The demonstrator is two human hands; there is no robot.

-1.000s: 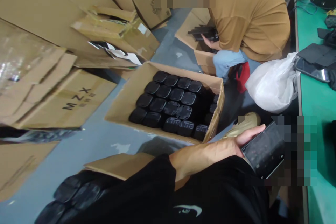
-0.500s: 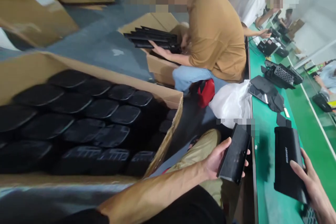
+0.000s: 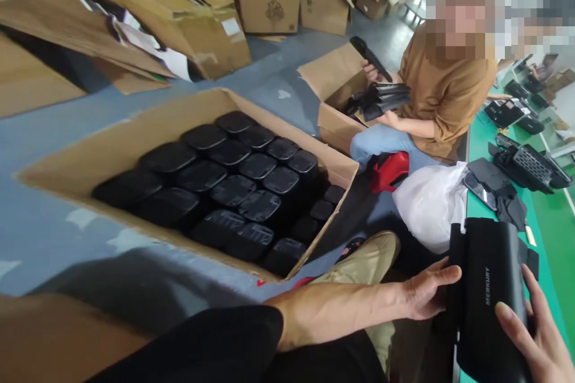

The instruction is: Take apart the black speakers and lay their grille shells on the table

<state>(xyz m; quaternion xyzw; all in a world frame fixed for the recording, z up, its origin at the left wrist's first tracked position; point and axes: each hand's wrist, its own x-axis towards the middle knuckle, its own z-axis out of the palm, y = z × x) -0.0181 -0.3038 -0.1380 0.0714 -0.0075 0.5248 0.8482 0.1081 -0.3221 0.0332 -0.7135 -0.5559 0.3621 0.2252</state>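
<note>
A black MERKURY case gripped upright between both hands, left hand with fingers spread closed against one edge, right hand with fingers curled round the other, over a green table, near an open cardboard carton packed with black moulded cases

Co-worker in tan shirt, sitting by carton; white plastic bag; green workbench.

1 camera is riding on the person's head and is looking forward and down, sitting close above the left hand and right hand gripping a black case, while taking in a cardboard box, a green workbench and a seated co-worker further off.
</note>
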